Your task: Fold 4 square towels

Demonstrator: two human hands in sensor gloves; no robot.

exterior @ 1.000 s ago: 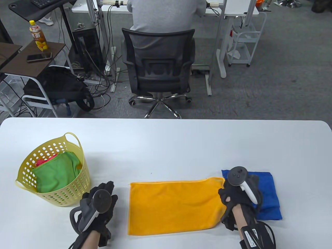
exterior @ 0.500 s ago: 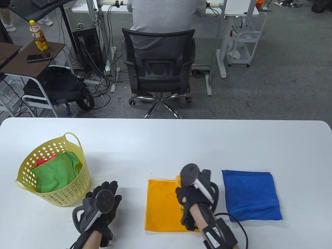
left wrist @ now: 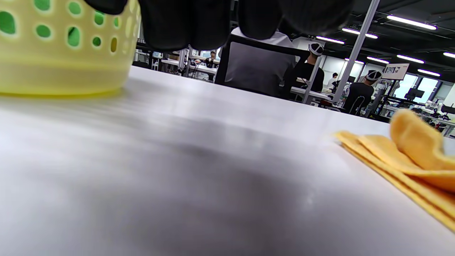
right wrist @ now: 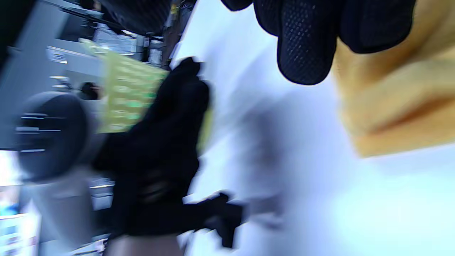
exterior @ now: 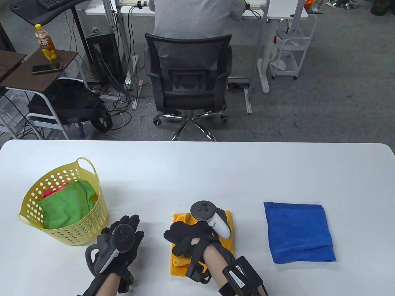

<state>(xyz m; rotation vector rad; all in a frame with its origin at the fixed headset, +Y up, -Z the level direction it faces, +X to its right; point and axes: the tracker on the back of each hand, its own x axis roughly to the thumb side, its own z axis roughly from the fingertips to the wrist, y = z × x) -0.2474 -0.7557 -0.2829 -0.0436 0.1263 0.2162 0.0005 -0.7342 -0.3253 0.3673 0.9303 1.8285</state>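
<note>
An orange towel [exterior: 230,222], folded small, lies at the table's near middle, mostly under my right hand [exterior: 179,240]. The right hand grips the folded-over edge at the towel's left side, fingers curled. The towel also shows in the right wrist view [right wrist: 401,106] and in the left wrist view [left wrist: 408,156] as stacked layers. My left hand [exterior: 129,225] rests flat and empty on the table to the left of the towel, fingers stretched out. A folded blue towel [exterior: 297,231] lies to the right. A green towel [exterior: 66,206] sits in the yellow basket [exterior: 92,215].
The yellow perforated basket stands at the near left, close to my left hand, and shows in the left wrist view [left wrist: 64,53]. A red cloth [exterior: 51,192] lies under the green towel. The white table [exterior: 216,172] stretches far and right. An office chair [exterior: 188,77] stands beyond its far edge.
My right hand has carried the orange towel's right edge leftward over the rest, halving its width twice. The left hand has barely moved. The blue towel has not moved.
</note>
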